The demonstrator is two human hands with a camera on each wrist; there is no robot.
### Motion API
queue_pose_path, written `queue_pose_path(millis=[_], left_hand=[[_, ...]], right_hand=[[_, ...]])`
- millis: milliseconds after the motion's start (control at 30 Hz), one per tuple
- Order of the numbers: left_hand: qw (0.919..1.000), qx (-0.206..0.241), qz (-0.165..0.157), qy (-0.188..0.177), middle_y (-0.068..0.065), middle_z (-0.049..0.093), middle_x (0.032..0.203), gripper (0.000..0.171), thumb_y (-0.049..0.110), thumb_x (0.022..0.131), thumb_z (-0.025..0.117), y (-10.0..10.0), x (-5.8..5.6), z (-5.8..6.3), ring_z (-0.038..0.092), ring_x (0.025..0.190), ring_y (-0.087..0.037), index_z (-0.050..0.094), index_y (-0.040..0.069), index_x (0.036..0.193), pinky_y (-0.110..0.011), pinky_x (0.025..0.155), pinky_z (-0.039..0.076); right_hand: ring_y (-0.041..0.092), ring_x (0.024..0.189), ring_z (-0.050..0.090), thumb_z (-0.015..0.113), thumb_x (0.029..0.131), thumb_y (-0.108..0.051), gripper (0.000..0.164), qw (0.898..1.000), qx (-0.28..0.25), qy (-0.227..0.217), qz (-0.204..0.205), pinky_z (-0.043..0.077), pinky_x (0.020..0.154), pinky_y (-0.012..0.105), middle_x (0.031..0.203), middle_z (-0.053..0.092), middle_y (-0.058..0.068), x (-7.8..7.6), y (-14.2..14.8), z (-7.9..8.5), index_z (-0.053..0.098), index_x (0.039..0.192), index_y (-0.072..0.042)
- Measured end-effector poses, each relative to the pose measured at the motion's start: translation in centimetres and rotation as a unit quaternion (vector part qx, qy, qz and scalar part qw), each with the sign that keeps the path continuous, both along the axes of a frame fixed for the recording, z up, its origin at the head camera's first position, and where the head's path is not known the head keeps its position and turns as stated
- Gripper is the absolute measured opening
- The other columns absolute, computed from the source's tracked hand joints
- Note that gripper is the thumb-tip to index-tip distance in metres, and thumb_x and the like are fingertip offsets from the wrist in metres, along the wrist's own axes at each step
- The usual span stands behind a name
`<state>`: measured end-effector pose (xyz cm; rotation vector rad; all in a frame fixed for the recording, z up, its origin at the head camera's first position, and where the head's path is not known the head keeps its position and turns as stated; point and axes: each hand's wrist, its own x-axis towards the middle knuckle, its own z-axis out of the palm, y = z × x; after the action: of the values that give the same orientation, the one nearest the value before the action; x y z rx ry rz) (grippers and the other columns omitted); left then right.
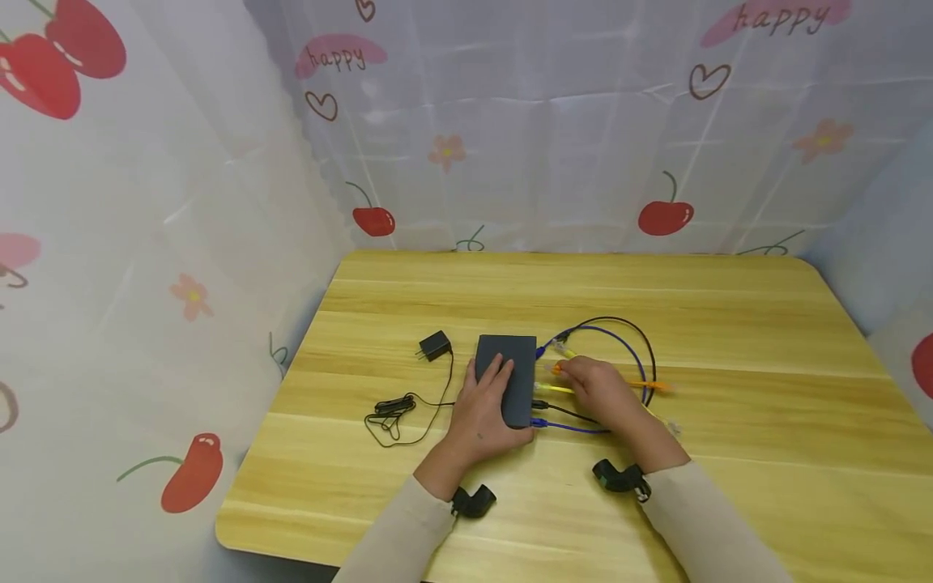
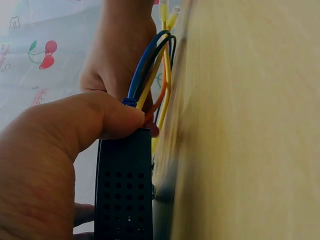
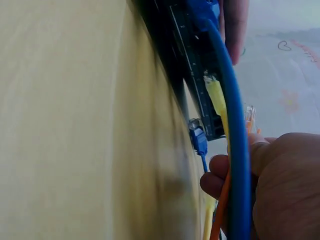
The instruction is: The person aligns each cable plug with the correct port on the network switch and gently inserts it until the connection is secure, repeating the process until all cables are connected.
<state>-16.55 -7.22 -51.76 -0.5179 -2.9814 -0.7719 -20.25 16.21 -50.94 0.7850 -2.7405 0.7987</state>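
Note:
My left hand holds a black network switch on the table, fingers over its top and thumb at its near edge. Between the thumb and fingers of my right hand I pinch an orange Ethernet cable; its clear plug sticks out close to the switch's port side. A blue plug sits at the port end nearest me, with a black plug beside it. The yellow plug is in front of the ports; whether it is inserted I cannot tell. Another blue plug lies at the far end.
A black power adapter lies left of the switch, its cord bundled on the wooden table. Looped blue and black cables spread to the right, with loose orange and yellow ends. Printed curtains hang behind the table.

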Motion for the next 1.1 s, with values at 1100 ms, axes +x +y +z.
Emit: queue_pose_path(millis=[1100], left_hand=[[0.9998, -0.015, -0.005, -0.010, -0.003, 0.023, 0.165, 0.106, 0.059, 0.071, 0.076, -0.1, -0.2, 0.1, 0.007, 0.151, -0.045, 0.032, 0.017, 0.158, -0.060, 0.111, 0.033]], right_hand=[[0.026, 0.089, 0.069, 0.064, 0.097, -0.009, 0.020, 0.998, 0.015, -0.066, 0.018, 0.055, 0.081, 0.045, 0.097, 0.073, 0.009, -1.3, -1.0, -0.2, 0.076, 0.112, -0.002]])
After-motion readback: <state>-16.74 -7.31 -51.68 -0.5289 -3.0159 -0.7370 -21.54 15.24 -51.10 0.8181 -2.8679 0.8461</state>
